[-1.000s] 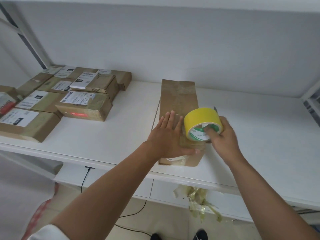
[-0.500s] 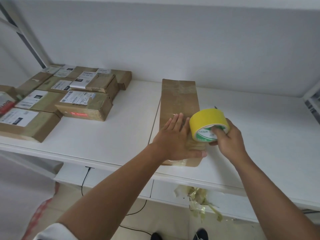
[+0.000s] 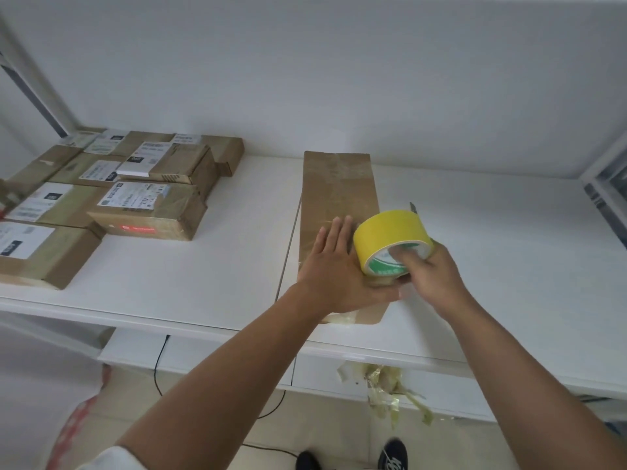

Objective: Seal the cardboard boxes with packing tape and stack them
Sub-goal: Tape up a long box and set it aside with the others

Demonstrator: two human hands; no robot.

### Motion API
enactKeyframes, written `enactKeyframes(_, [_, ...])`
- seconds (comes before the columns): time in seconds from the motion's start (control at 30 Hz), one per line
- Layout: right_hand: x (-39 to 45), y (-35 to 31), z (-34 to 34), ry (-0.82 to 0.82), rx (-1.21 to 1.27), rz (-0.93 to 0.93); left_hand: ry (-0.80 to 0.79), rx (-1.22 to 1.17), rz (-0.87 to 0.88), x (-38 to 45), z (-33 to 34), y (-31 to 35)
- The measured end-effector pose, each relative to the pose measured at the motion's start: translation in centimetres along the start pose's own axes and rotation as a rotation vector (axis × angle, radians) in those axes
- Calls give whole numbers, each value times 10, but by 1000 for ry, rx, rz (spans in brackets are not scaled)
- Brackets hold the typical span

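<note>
A long flat brown cardboard box point(image 3: 339, 195) lies lengthwise on the white shelf point(image 3: 217, 266), its near end at the front edge. My left hand point(image 3: 334, 266) presses flat on the box's near half, fingers spread. My right hand point(image 3: 431, 273) grips a yellow roll of packing tape point(image 3: 390, 240), fingers inside the core, and holds it just above the box's right side beside my left hand. Clear tape shines along the box top.
A group of taped, labelled cardboard boxes point(image 3: 149, 212) is stacked at the left of the shelf. Crumpled tape scraps point(image 3: 390, 388) hang below the shelf's front edge. My shoes point(image 3: 390, 457) show on the floor below.
The tape roll and my right hand have shifted slightly right and up along the box. My left hand slid a little forward and stays pressed on the box.
</note>
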State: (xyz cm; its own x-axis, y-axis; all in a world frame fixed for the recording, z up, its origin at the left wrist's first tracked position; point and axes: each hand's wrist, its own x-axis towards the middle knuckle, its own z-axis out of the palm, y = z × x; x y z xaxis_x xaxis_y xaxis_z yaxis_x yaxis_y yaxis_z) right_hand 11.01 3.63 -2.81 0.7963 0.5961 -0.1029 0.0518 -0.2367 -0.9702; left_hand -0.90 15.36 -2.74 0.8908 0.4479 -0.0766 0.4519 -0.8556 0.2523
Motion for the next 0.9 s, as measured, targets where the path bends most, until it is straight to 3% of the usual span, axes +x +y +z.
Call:
enactKeyframes(0.13, [10,6,-25,96,50,7,36,52,4,-1,-1,3])
enactKeyframes(0.47, [0,22,-27,48,166,50,-6,112,-7,5,-7,17])
enactKeyframes(0.63, [-3,27,-22,44,202,76,196,96,212,4,10,6])
enactKeyframes(0.9, [-6,32,-16,150,265,114,23,157,195,8,8,5])
